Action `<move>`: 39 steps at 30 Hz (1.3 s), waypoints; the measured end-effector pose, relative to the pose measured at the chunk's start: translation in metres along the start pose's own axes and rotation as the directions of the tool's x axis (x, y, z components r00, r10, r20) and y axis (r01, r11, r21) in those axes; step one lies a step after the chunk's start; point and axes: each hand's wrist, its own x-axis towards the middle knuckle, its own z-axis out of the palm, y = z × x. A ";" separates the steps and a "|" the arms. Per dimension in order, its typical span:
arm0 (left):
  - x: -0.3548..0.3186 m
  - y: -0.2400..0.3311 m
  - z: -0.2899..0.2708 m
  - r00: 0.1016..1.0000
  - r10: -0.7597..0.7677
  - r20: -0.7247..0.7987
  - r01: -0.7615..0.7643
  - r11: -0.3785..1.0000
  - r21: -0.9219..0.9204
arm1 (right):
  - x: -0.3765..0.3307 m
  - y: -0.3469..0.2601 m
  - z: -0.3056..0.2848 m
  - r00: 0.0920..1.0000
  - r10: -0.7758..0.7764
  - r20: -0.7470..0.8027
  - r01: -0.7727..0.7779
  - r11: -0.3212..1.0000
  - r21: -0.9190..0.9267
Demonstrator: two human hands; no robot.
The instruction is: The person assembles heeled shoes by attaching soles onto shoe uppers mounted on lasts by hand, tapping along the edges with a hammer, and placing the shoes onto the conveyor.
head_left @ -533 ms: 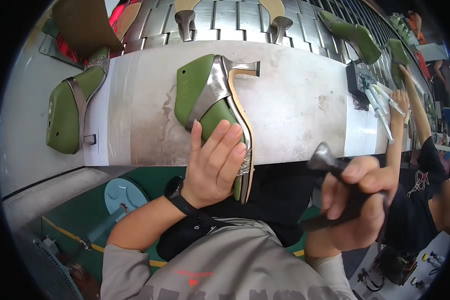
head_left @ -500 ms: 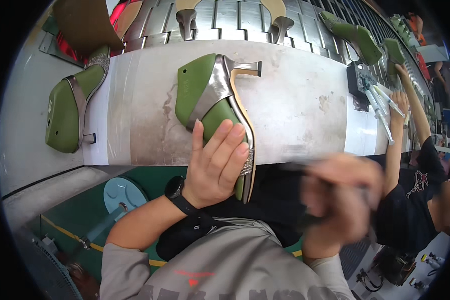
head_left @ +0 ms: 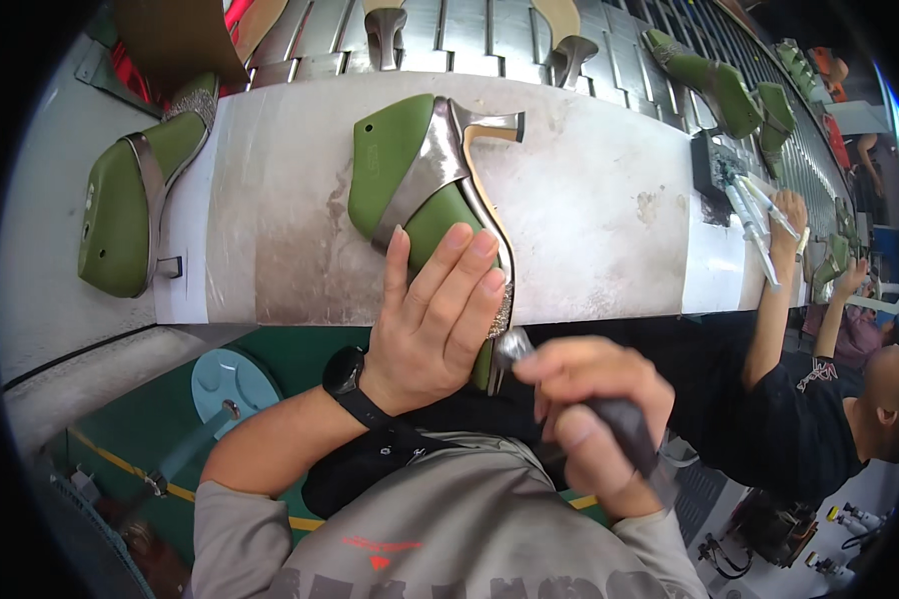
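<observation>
A high-heeled sandal on a green shoe last (head_left: 410, 185) lies on its side on the white workbench (head_left: 589, 220), its toe hanging over the near edge. My left hand (head_left: 432, 314) presses down on the front part of the last, fingers spread over it. My right hand (head_left: 589, 414) grips the dark handle of a hammer (head_left: 624, 429). Its metal head (head_left: 512, 346) is at the sandal's toe, by the glittery strap.
A second green last with a sandal (head_left: 130, 200) lies at the bench's left end. More lasts and heels (head_left: 714, 85) sit on the slatted conveyor behind. A person in black (head_left: 809, 399) works at my right with tools (head_left: 754, 215). A round blue stool (head_left: 225, 384) stands below.
My right hand has swung the hammer from the lower right up and left to the sandal's toe. My left hand and the last have stayed put.
</observation>
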 end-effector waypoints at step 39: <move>0.029 -0.088 -0.184 0.812 -0.241 -0.531 0.409 0.885 0.224 | 0.219 0.075 -0.047 0.942 -0.280 -0.182 0.086 0.729 -0.679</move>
